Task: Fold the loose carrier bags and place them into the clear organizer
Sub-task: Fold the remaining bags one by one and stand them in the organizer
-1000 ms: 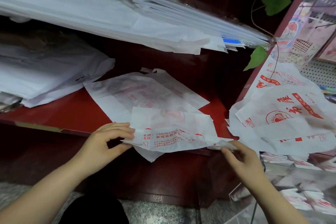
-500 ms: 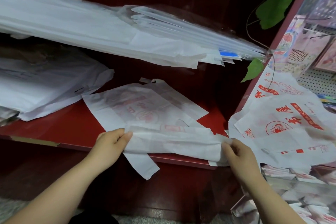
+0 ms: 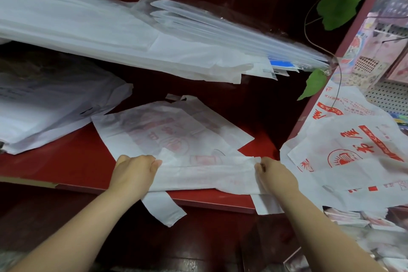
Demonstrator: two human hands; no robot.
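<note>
Left hand [image 3: 132, 172] pinches the left end of the folded carrier bag [image 3: 205, 174]; right hand [image 3: 276, 174] pinches its right end, fingers curled over the edge. Both hands are grasping, neither is released. The bag lies as a long horizontal band along the front edge of the red counter [image 3: 66, 161], faint red print showing through. Two handle strips hang over the counter edge: one [image 3: 164, 207] below the left hand, one [image 3: 267, 204] under the right wrist. The band rests on the near part of a flat white bag [image 3: 165, 130], spread printed side down and reaching toward the back. On the left of the counter is a pile of white bags [image 3: 50, 108], apart from the flat bag. Above it, a thick slanted stack of white and clear bags [image 3: 110, 35]. To the right, loose bags with red print [image 3: 353, 150] overlap each other just beside the right hand. A green leaf [image 3: 314, 83] hangs above them.
</note>
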